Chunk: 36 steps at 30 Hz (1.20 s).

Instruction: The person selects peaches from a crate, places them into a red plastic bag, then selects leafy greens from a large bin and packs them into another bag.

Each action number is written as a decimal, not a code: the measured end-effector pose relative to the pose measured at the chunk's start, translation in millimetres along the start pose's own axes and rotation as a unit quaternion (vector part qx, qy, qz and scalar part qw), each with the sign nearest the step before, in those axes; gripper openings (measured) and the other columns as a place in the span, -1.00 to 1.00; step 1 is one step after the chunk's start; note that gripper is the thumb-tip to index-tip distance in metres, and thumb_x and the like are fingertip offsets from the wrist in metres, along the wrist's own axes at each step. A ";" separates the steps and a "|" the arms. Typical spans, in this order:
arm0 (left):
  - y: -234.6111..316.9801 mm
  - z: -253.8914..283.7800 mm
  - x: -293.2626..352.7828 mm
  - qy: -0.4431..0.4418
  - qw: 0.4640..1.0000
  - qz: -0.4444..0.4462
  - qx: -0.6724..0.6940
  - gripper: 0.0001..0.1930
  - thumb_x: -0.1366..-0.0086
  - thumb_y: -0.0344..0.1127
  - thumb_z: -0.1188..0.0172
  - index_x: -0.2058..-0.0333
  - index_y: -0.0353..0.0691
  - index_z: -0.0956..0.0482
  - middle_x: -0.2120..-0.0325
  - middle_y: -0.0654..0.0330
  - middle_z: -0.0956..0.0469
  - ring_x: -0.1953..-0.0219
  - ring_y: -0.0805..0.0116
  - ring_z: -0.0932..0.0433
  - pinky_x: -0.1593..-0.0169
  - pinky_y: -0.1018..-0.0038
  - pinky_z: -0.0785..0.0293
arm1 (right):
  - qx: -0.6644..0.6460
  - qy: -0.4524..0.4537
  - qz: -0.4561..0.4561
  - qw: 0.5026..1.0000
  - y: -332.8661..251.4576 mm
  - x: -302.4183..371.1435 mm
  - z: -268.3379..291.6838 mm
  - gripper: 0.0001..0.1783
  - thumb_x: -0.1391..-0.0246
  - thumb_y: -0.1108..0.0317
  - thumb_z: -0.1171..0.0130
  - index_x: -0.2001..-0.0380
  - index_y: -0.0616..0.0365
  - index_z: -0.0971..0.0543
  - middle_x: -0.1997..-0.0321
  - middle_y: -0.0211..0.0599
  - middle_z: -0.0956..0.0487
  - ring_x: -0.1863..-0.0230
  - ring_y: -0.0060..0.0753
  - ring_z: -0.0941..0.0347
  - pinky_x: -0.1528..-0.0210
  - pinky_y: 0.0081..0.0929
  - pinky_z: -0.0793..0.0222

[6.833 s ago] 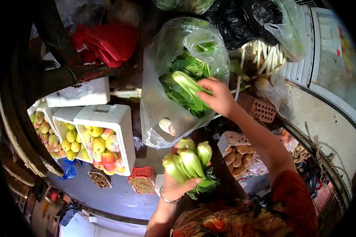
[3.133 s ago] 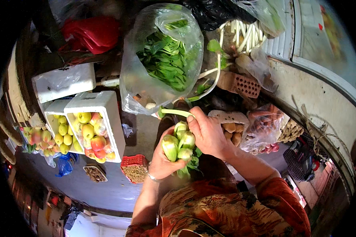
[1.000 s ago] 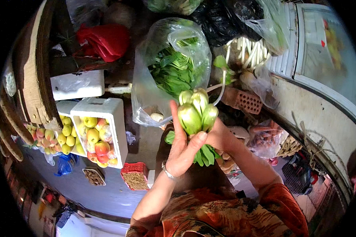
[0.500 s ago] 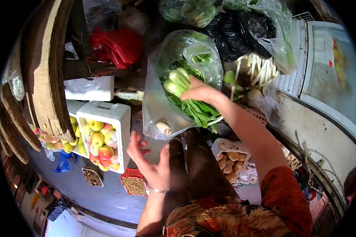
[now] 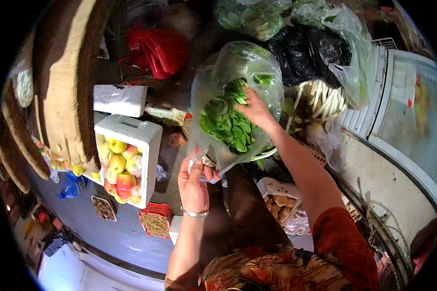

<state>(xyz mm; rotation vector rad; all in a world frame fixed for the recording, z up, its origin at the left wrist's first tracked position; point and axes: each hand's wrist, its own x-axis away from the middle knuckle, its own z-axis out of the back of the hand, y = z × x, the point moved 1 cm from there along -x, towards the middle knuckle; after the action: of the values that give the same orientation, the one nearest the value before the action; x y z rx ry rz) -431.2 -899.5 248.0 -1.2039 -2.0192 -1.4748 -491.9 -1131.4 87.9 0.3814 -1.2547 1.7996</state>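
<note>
A clear plastic bag stands with its mouth wide, full of leafy greens. My left hand is closed on the bag's near edge, with the thin film bunched between thumb and fingers. Inside the mouth, my right hand rests against the greens at their right side, fingers apart and slightly blurred. The leaves face up, and the stems of the bunch are hidden from view.
A white foam box of apples stands at left, behind a thick wooden post. Potatoes in a box lie by my legs. Black plastic, white-stemmed vegetables and a glass-topped freezer are at right. A red bag sits at far left.
My right hand has let go of the pale-stemmed bunch, which now shows leaves up in the bag. My left hand, open before, has moved up and taken hold of the bag's edge.
</note>
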 end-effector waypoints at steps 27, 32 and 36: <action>-79.5 49.4 75.6 0.009 0.999 0.037 0.021 -0.76 -0.38 -0.20 0.05 0.32 -0.22 -0.51 0.70 0.40 -0.26 0.66 0.61 -0.23 0.58 0.60 -0.19 | -0.161 0.093 0.179 0.966 -55.4 28.2 159.1 -0.86 -0.14 0.27 0.10 0.41 0.06 -0.38 0.38 -0.46 -0.37 0.27 -0.56 -0.29 0.23 -0.60 -0.16; -50.1 66.2 131.9 0.012 0.996 -0.072 0.040 -0.78 -0.40 -0.23 0.07 0.32 -0.20 -0.50 0.61 0.45 -0.26 0.52 0.65 -0.21 0.44 0.63 -0.19 | -0.278 -0.009 0.148 0.949 -127.6 127.6 99.6 -0.74 -0.24 0.20 0.18 0.53 0.00 -0.30 0.59 -0.57 -0.18 0.54 -0.65 -0.06 0.46 -0.61 0.01; -13.8 124.5 198.4 0.032 0.995 -0.019 0.095 -0.77 -0.41 -0.23 0.08 0.29 -0.23 -0.49 0.62 0.45 -0.24 0.55 0.66 -0.18 0.47 0.65 -0.15 | -0.285 -0.086 0.117 0.947 -160.9 208.5 35.4 -0.67 -0.23 0.17 0.17 0.60 -0.01 -0.21 0.62 -0.58 -0.11 0.58 -0.66 0.02 0.53 -0.62 0.11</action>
<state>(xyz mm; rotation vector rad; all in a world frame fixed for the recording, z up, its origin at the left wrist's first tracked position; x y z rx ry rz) -532.3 -705.0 331.7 -1.0350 -2.0951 -1.2867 -489.1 -1045.1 339.2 0.0590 -1.9357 1.5171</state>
